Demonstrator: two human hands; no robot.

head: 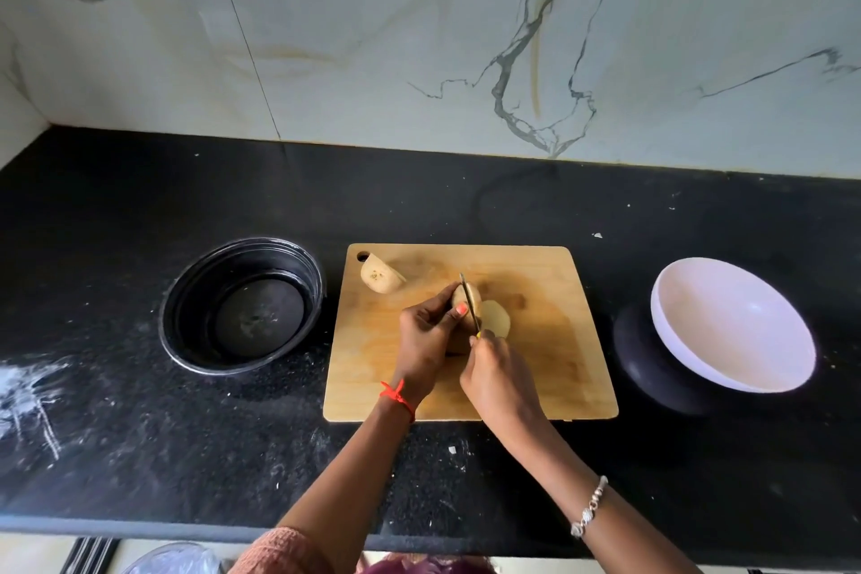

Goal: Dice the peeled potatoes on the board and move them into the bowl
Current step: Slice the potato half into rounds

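At frame centre my left hand [426,336] grips the potato [475,294] on the board [536,275]. My right hand [496,371] clenches the knife [470,305], its blade in the potato. The white bowl [731,322] sits at the right.

Illumination is even, diffuse and moderately bright; the source is not in view. The marble backsplash [419,37] is well exposed. The white bowl [745,308] is close to blown out on its inner wall. The black countertop [466,200] holds little detail, with pale streaks at front left, glare or residue, undetermined. Shadows on the cutting board [536,364] are soft and faint. Wide-angle bowing shows along the counter edges. Overall focus is slightly soft; clothing [289,550] at the bottom edge is out of focus.
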